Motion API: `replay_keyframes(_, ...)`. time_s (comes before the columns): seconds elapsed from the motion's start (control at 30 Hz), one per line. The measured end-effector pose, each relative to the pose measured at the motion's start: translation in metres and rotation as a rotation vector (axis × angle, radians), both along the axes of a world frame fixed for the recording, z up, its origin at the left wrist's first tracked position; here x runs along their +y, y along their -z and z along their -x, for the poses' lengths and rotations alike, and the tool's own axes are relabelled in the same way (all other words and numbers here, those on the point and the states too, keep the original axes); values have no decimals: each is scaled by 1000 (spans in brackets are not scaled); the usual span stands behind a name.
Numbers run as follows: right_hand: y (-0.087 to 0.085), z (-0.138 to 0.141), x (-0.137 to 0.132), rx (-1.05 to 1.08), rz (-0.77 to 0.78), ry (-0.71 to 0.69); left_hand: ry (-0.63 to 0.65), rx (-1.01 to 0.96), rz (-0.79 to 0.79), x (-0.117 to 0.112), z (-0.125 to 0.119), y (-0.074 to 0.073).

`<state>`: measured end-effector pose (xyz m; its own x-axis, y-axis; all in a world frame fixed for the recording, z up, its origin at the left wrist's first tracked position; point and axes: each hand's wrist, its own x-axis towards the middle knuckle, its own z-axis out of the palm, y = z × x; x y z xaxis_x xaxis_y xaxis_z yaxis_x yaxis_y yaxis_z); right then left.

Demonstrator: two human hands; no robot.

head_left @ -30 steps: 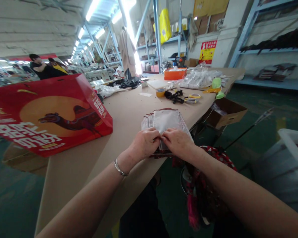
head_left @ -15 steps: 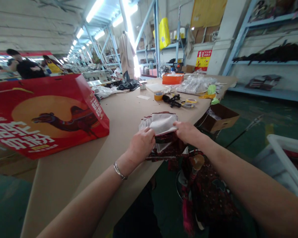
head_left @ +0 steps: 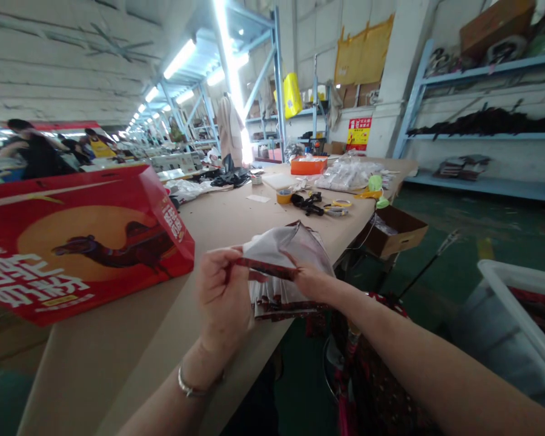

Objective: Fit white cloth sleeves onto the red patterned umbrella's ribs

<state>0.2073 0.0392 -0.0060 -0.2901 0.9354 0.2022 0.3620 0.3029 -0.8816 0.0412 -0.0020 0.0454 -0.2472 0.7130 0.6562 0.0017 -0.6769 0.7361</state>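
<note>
A piece of fabric [head_left: 272,242], white on one face with a dark red patterned edge, is stretched between my two hands just above the table. My left hand [head_left: 222,297] pinches its left end, fingers closed on the edge. At the other end my right hand [head_left: 311,281] grips the fabric near the dark red strip. Beneath them lies a stack of similar folded fabric pieces [head_left: 284,297], white with dark red borders, at the table's near edge. My hands and the raised piece partly cover this stack.
A large red bag with a camel picture [head_left: 118,242] stands at left on the brown table [head_left: 213,218]. Farther back are a tape roll [head_left: 284,196], scissors [head_left: 338,204], an orange box [head_left: 307,165] and plastic bags [head_left: 349,172]. A white bin [head_left: 495,315] stands at right.
The fabric piece has been lifted and opened out from the stack. My left hand has moved left and turned upward, pulling its edge; my right hand has shifted slightly left and lower.
</note>
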Motion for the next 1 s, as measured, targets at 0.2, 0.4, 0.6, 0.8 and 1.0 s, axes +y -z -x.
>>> replay_keyframes(0.2, -10, 11, -12, -242, -105, 27, 236, -209, 314, -24, 2, 0)
replay_keyframes(0.4, -27, 5, -43, -290, -219, -160, 176, -16, 485, -23, 27, 26)
replay_keyframes(0.6, -31, -10, -69, 13, -292, 192, 339, -137, 543, -53, 29, 7)
replay_keyframes(0.8, -16, -16, -125, 1093, 431, 257, 715, -353, 938, -82, -4, 22)
replay_keyframes(1.0, 31, -20, -171, 1333, 699, 284, 870, -515, 1184, -96, -37, 48)
